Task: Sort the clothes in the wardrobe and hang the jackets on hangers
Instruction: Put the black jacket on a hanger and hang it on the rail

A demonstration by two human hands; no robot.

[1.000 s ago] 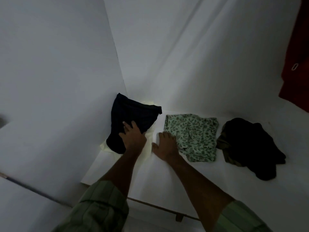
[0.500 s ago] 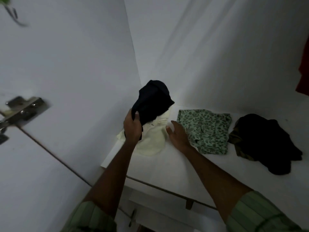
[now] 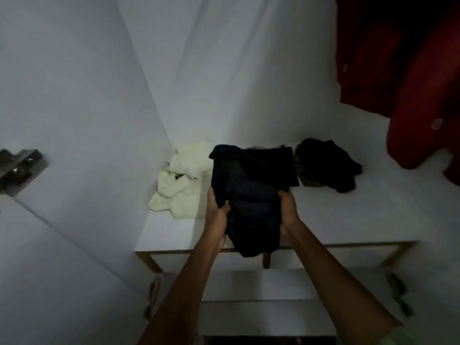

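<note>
- A dark navy garment (image 3: 251,195) is held up over the front edge of the white wardrobe shelf (image 3: 361,220), its lower folds hanging past that edge.
- The garment's left side is gripped by the left hand (image 3: 216,211), fingers curled into the cloth; its right side is gripped by the right hand (image 3: 288,207) in the same way.
- Half a second earlier the garment was held by the left hand alone above the back left corner, while the right hand lay flat on the shelf; now it is held by both hands, nearer the front.
- Below the front edge, a lower white board (image 3: 261,285) is seen, carried on wooden supports.
- Bare shelf surface is left along the front edge to the right of the hands and at the front left corner.
- A pale yellow-green garment (image 3: 184,180) lies crumpled in the back left corner, touching the left wall; it was partly covered by the navy garment before and is now fully exposed.
- A black and olive heap (image 3: 326,165) lies towards the back edge, right of centre, apart from the pale garment.
- The leaf-print piece seen earlier is almost wholly hidden behind the held garment.
- A red jacket (image 3: 410,83) hangs at the right, over the shelf's right end.
- A metal hinge (image 3: 20,168) is fixed on the left panel.
</note>
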